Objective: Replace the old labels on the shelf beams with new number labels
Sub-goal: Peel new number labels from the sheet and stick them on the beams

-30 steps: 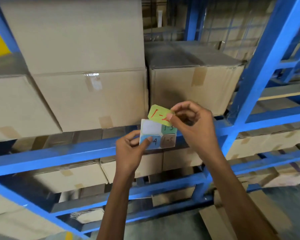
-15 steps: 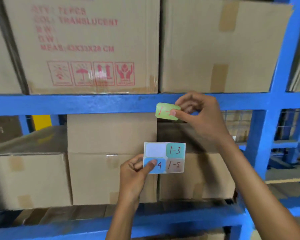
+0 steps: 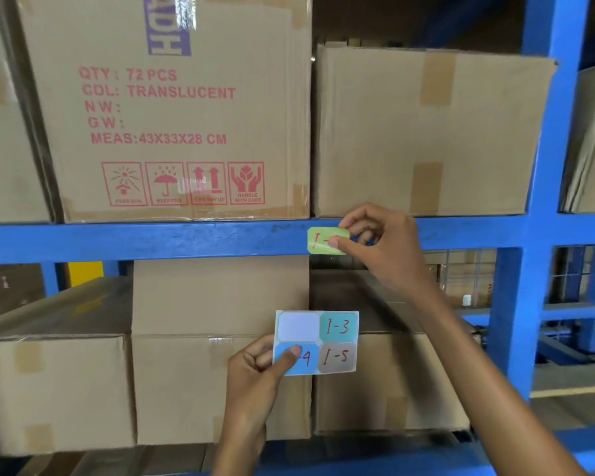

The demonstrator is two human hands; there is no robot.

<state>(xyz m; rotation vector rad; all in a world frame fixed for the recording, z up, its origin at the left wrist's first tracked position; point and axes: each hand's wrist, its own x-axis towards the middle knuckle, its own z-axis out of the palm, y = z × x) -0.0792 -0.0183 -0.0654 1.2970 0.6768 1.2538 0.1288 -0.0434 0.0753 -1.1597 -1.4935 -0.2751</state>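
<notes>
Both forearms are bare from wrist to the bottom edge of the frame, with no sleeve, watch or bracelet showing on either. The left hand and the right hand wear no gloves and no rings (the fingers in view are all uncovered). The nails that show are short and unpainted.

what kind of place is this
Most likely a warehouse or stockroom. Blue steel racking, with a shelf beam and upright, holds sealed cardboard cartons printed with quantity and handling marks, and the right hand is sticking a green number label on the beam.
</notes>
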